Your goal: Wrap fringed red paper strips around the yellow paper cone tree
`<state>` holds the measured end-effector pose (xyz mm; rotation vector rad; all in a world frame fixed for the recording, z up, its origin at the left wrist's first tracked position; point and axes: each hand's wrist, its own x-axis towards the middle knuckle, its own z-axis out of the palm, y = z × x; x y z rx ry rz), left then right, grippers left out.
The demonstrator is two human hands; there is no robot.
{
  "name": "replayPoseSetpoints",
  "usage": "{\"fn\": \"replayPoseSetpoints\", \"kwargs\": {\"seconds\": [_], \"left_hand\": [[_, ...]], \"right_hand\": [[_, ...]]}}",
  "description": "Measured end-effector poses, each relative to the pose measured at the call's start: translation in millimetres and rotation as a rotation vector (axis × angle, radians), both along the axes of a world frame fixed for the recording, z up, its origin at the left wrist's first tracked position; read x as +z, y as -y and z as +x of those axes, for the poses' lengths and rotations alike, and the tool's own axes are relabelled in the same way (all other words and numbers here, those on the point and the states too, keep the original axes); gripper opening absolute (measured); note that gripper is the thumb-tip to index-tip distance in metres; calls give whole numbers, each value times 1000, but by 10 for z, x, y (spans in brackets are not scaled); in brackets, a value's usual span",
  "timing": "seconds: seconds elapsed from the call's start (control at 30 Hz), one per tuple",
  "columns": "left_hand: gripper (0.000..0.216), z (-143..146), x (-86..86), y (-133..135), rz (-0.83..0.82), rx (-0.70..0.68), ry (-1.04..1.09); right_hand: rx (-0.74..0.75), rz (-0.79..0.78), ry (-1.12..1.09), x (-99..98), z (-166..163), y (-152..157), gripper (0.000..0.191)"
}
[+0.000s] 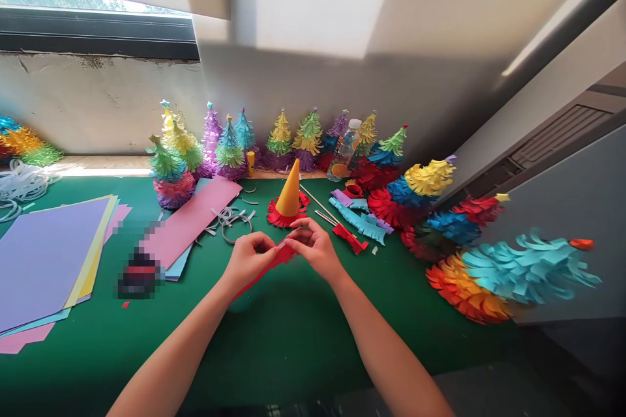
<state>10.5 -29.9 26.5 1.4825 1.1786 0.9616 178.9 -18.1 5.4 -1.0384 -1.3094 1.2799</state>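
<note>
Between my two hands, above the green table, is a red fringed paper strip (282, 257). My left hand (252, 259) pinches it, and much of the strip hangs behind that hand and wrist. The fingers of my right hand (313, 247) are closed on the strip's other end, close to my left fingertips. Just beyond my hands stands a yellow paper cone (288, 194), point up, with red paper fringe (280, 219) around its base. A red paper piece (350, 240) and blue fringed strips (362, 216) lie to the right of my right hand.
Coloured sheets (49, 260) are stacked at left, near a pink sheet (195, 215) and a blurred-out dark object (141, 277). Several fringed paper trees (281, 137) line the wall, others lying at right (518, 267). A plastic bottle (343, 153) and glue stick (251, 163) stand at the back.
</note>
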Motion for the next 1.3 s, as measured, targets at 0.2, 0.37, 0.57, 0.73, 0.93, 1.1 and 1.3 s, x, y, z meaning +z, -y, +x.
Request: {"fn": "replayPoseSetpoints", "kwargs": {"seconds": [0.2,0.37,0.57,0.73,0.93,1.1,1.3], "left_hand": [[25,22,9,9,-25,9,24],[31,20,0,25,-67,-11,48],[31,8,-16,33,-82,-8,49],[32,-12,-17,9,-93,-1,15],[39,-65,8,-29,-11,-58,3],[28,-49,6,-27,38,-78,67],[27,-26,-31,-37,46,-60,63]], "right_hand": [[-16,-34,-72,-11,-18,-8,40],[-5,-32,-68,-37,-36,-10,41],[11,-31,-89,-46,-50,-3,40],[10,-26,-102,-11,-25,-2,39],[-31,25,-56,55,49,-9,38],[42,39,-10,13,-5,20,38],[36,76,40,9,-40,54,36]]}}
